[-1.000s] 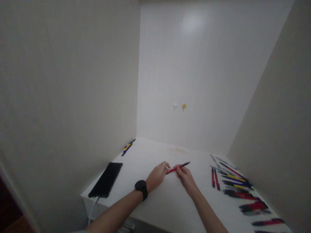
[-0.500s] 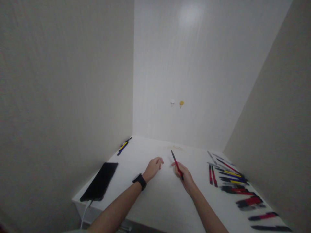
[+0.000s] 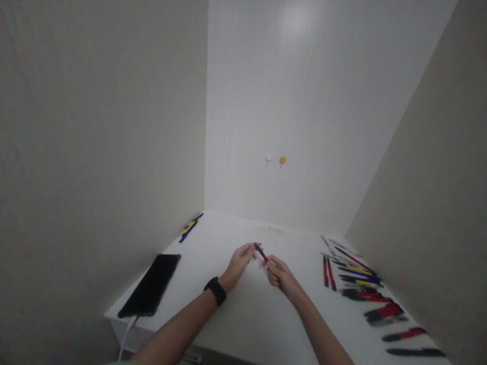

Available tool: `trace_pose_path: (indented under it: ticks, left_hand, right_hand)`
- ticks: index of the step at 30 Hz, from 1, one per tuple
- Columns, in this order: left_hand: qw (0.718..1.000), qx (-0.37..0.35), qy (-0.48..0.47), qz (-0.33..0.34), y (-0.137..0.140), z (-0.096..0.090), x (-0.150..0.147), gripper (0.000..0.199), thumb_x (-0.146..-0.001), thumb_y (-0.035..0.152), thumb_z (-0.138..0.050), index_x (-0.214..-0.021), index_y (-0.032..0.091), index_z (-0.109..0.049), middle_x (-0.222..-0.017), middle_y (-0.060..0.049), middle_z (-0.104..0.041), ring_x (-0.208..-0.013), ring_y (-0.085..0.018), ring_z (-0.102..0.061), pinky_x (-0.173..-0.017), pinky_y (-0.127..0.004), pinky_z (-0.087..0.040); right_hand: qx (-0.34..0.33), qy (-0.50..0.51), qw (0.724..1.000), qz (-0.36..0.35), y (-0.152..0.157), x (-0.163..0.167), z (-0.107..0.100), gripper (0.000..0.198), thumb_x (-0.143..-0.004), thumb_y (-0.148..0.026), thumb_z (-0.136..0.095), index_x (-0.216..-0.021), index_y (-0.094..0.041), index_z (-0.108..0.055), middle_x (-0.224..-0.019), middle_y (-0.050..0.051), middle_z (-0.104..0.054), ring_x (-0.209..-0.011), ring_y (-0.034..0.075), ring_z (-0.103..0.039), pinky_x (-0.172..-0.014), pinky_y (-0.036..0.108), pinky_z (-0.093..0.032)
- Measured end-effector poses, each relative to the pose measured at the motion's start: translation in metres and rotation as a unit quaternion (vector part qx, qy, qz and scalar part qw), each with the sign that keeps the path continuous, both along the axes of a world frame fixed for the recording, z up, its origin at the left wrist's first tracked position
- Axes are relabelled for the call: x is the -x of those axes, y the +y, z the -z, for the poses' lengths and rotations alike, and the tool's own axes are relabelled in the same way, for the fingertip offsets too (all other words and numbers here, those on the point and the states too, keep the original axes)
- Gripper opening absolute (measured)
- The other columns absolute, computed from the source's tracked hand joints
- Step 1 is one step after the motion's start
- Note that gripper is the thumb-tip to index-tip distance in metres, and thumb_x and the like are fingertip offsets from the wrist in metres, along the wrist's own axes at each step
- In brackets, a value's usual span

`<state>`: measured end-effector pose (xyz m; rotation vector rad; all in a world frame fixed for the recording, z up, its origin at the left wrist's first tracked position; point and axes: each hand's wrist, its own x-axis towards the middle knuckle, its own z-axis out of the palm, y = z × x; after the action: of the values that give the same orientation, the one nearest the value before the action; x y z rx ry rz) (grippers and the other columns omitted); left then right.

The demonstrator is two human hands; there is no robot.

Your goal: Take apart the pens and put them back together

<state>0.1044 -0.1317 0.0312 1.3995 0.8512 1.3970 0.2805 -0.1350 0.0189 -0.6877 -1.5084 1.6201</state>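
Over the desk, left hand and right hand — narrowed — pinch a red pen.

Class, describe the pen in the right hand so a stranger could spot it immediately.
Find the white tabletop below the back wall. Near its middle are the left hand and right hand. The red-and-black pen slanting between them is the only one held; the other pens lie on the tabletop.
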Motion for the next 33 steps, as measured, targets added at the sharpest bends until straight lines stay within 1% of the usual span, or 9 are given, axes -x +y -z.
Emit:
trace_pose_path:
  ticks: [4,9,12,14,16,19,24,30,33]
  left_hand:
    - [0.995,0.039,-0.079,0.042,-0.003,0.001,-0.001,0.044,-0.084,0.049,-0.055,-0.108,0.014,-0.066,-0.078,-0.004,-0.058,-0.06,-0.009,-0.039,-0.057,-0.024,-0.028]
    - [0.982,0.052,-0.167,0.069,-0.003,-0.001,-0.001,0.035,-0.08,0.045,-0.063,-0.097,0.015,-0.066,-0.079,-0.002,-0.054,-0.057,-0.006,-0.035,-0.057,-0.023,-0.027]
    - [0.978,0.042,-0.185,0.09,-0.001,-0.003,-0.001,0.028,-0.081,0.041,-0.063,-0.088,0.014,-0.065,-0.076,-0.001,-0.052,-0.059,-0.007,-0.036,-0.058,-0.023,-0.028]
    - [0.98,0.032,-0.178,0.089,0.0,-0.002,-0.001,0.026,-0.081,0.04,-0.063,-0.08,0.014,-0.063,-0.073,0.0,-0.049,-0.061,-0.008,-0.037,-0.059,-0.023,-0.029]
    - [0.983,0.026,-0.167,0.077,0.001,-0.001,0.0,0.025,-0.079,0.039,-0.064,-0.075,0.014,-0.062,-0.07,0.0,-0.048,-0.064,-0.01,-0.039,-0.062,-0.024,-0.03]
    - [0.989,0.026,-0.141,0.043,0.002,0.002,0.003,0.022,-0.078,0.037,-0.064,-0.075,0.015,-0.063,-0.068,0.0,-0.048,-0.065,-0.011,-0.04,-0.063,-0.024,-0.03]
    - [0.994,0.023,-0.097,-0.036,0.003,0.008,0.005,0.013,-0.075,0.028,-0.062,-0.072,0.015,-0.065,-0.073,-0.001,-0.056,-0.068,-0.013,-0.044,-0.066,-0.025,-0.032]
    - [0.994,0.027,-0.086,-0.062,0.003,0.011,0.004,0.012,-0.072,0.027,-0.06,-0.071,0.016,-0.063,-0.076,-0.002,-0.059,-0.074,-0.015,-0.048,-0.07,-0.026,-0.034]
    - [0.993,0.039,-0.078,-0.078,0.002,0.009,0.003,0.012,-0.072,0.028,-0.059,-0.069,0.016,-0.062,-0.078,-0.002,-0.06,-0.075,-0.015,-0.049,-0.068,-0.025,-0.033]
  right_hand:
    - [-0.027,-0.044,0.998,-0.033,-0.005,0.001,-0.004,0.036,-0.085,-0.052,-0.055,-0.088,-0.016,-0.056,-0.038,-0.012,-0.034,-0.031,0.005,-0.02,-0.035,0.019,-0.013]
    - [-0.029,-0.058,0.996,-0.056,-0.011,-0.001,-0.01,0.041,-0.089,-0.047,-0.049,-0.094,-0.01,-0.065,-0.042,-0.004,-0.051,-0.035,0.008,-0.039,-0.041,0.021,-0.026]
    - [-0.021,-0.059,0.996,-0.069,-0.012,-0.001,-0.011,0.04,-0.088,-0.046,-0.051,-0.097,-0.009,-0.066,-0.045,-0.003,-0.054,-0.038,0.009,-0.043,-0.043,0.022,-0.03]
    - [-0.018,-0.062,0.995,-0.078,-0.011,0.0,-0.01,0.041,-0.087,-0.047,-0.053,-0.096,-0.01,-0.066,-0.046,-0.002,-0.056,-0.039,0.01,-0.046,-0.044,0.022,-0.032]
    - [-0.023,-0.067,0.995,-0.074,-0.01,0.001,-0.008,0.04,-0.084,-0.049,-0.055,-0.09,-0.01,-0.067,-0.048,0.0,-0.058,-0.041,0.011,-0.049,-0.044,0.022,-0.032]
    - [-0.04,-0.083,0.995,-0.047,-0.01,0.002,-0.009,0.037,-0.082,-0.048,-0.057,-0.081,-0.011,-0.067,-0.051,0.001,-0.062,-0.042,0.01,-0.05,-0.044,0.021,-0.031]
    - [-0.061,-0.112,0.991,-0.025,-0.014,0.005,-0.014,0.039,-0.081,-0.049,-0.056,-0.076,-0.012,-0.066,-0.052,0.002,-0.062,-0.044,0.009,-0.049,-0.045,0.021,-0.031]
    - [-0.09,-0.128,0.988,0.014,-0.011,0.009,-0.008,0.038,-0.08,-0.049,-0.056,-0.073,-0.013,-0.066,-0.053,0.002,-0.062,-0.045,0.01,-0.048,-0.045,0.021,-0.032]
    - [-0.116,-0.153,0.98,0.047,-0.012,0.01,-0.008,0.036,-0.081,-0.046,-0.056,-0.068,-0.013,-0.065,-0.052,0.001,-0.06,-0.046,0.01,-0.047,-0.047,0.021,-0.033]
